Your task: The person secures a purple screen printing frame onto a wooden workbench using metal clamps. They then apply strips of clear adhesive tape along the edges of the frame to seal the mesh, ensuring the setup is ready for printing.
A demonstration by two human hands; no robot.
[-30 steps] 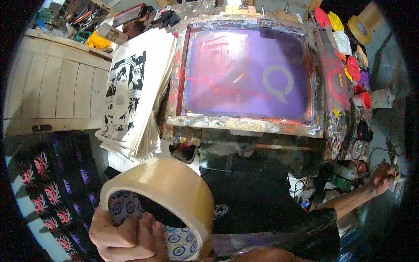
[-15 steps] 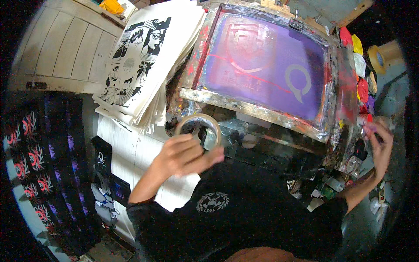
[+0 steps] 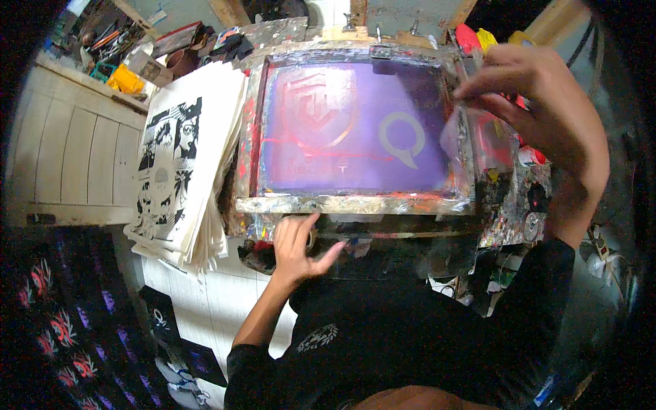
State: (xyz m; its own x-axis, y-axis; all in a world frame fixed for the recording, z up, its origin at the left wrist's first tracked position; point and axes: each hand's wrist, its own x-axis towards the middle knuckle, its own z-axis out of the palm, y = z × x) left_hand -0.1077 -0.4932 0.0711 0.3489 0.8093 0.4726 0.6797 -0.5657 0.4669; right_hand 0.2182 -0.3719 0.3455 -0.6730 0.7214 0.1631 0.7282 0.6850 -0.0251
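Observation:
A screen-printing frame [image 3: 355,205] with a purple mesh [image 3: 369,89] lies ahead of me. The mesh bears a reddish shield shape and a pale ring-like mark. My left hand [image 3: 295,251] is at the frame's near rail, its thumb spread from the fingers and the index fingertip at the wood. A tan tape roll is mostly hidden behind that hand. Raised above the frame's right edge, my right hand [image 3: 540,102] is closed in a pinch, blurred by motion. A faint translucent piece [image 3: 452,137] shows below its fingertips; whether they hold it is unclear.
A stack of paper sheets [image 3: 184,116] with black-and-white artwork stands left of the frame. Dark printed fabric [image 3: 89,321] lies at lower left. Hinge clamps [image 3: 348,24] sit behind the frame. Red and yellow bundles [image 3: 468,39] are at the back right.
My right hand has risen from the far right to above the frame's right edge. My left hand has uncurled and reached the near rail. The whole view has shifted.

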